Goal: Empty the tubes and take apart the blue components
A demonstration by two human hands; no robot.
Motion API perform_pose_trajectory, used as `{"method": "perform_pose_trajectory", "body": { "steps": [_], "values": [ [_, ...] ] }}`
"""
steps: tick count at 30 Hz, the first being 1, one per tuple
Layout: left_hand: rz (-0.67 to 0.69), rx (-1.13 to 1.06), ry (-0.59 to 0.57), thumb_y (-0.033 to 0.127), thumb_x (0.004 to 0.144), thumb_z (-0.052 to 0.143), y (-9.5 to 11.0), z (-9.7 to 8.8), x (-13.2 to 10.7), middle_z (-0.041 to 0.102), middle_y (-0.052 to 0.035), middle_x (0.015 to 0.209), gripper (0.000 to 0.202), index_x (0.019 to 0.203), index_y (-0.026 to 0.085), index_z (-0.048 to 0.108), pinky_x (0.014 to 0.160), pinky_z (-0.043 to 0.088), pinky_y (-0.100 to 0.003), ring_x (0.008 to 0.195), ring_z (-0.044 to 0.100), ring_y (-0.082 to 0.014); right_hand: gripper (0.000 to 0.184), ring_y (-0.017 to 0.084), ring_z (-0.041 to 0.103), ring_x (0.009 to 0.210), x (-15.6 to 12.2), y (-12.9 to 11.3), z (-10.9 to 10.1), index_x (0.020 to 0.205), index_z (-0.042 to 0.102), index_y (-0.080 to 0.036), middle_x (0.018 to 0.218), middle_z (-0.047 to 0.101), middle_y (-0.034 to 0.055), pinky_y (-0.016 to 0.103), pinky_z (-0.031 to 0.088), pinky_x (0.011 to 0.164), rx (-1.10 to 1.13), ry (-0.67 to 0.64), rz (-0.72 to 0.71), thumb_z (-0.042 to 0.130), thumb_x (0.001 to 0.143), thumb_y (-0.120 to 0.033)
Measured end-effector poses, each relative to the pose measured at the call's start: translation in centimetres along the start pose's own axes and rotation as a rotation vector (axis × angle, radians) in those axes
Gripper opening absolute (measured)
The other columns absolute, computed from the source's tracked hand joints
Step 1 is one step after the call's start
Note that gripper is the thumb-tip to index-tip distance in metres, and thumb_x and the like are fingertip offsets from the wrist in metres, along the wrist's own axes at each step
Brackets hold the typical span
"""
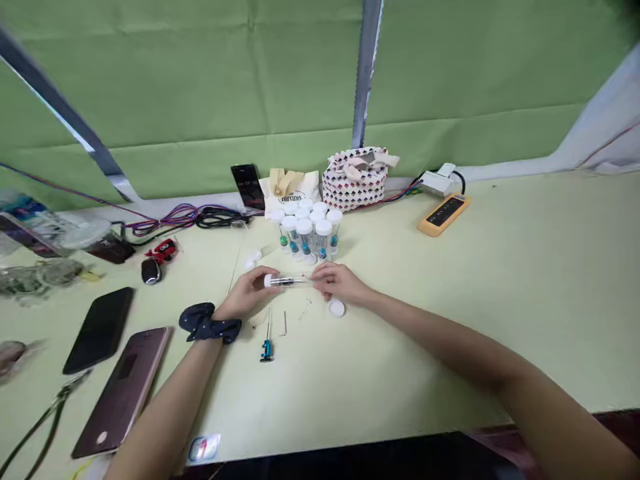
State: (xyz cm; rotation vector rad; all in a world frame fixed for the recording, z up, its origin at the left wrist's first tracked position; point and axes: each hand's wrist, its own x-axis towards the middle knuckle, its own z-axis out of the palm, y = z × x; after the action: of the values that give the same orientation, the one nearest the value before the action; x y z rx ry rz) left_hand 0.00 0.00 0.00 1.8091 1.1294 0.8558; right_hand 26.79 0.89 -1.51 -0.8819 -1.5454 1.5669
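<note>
My left hand (pixel 249 291) grips the white-capped end of a clear plastic tube (pixel 290 281), held level above the table. Inside the tube lies a dark, thin item. At its other end, the fingers of my right hand (pixel 337 282) are pinched together; whether they hold the tube's rim or something thin is too small to tell. Just below my right hand is a loose white cap (pixel 337 308). A small blue-handled screwdriver-like tool (pixel 267 347) and two L-shaped hex keys (pixel 285 324) lie in front. Several upright capped tubes (pixel 305 233) stand behind, with blue or green pieces inside.
Behind the tubes are a phone with a timer (pixel 247 187), a cream pouch (pixel 290 190) and a patterned bag (pixel 356 179). A yellow power strip (pixel 443 215) lies right. Two phones (pixel 123 390), pliers (pixel 57 403), a key fob (pixel 151 271) and cables (pixel 175 217) occupy the left.
</note>
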Motion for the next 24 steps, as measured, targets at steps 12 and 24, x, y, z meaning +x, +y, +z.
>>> {"method": "perform_pose_trajectory", "body": {
  "steps": [12,24],
  "values": [
    [0.090,-0.160,0.074,0.027,0.067,0.077,-0.4,0.1,-0.4,0.060,-0.0074,0.100,0.036,0.098,0.018,0.060,0.090,0.042,-0.040,0.097,0.055,-0.0206,0.022,0.005,0.055,0.066,0.3,-0.9,-1.8,0.092,0.072,-0.017,0.128,0.047,0.0095,0.024,0.052,0.061,0.281,-0.225,0.151,0.073,0.072,-0.027],
    [-0.005,-0.176,0.065,0.027,0.065,0.077,0.6,-0.3,-1.0,0.063,-0.0070,0.097,0.036,0.095,0.016,0.060,0.082,0.046,-0.035,0.089,0.058,-0.0183,0.021,0.008,0.059,0.069,0.3,-0.6,-1.6,0.074,0.068,-0.013,0.114,0.055,0.0081,0.026,0.057,0.062,0.349,-0.013,0.161,0.077,0.066,-0.030]
  ]
}}
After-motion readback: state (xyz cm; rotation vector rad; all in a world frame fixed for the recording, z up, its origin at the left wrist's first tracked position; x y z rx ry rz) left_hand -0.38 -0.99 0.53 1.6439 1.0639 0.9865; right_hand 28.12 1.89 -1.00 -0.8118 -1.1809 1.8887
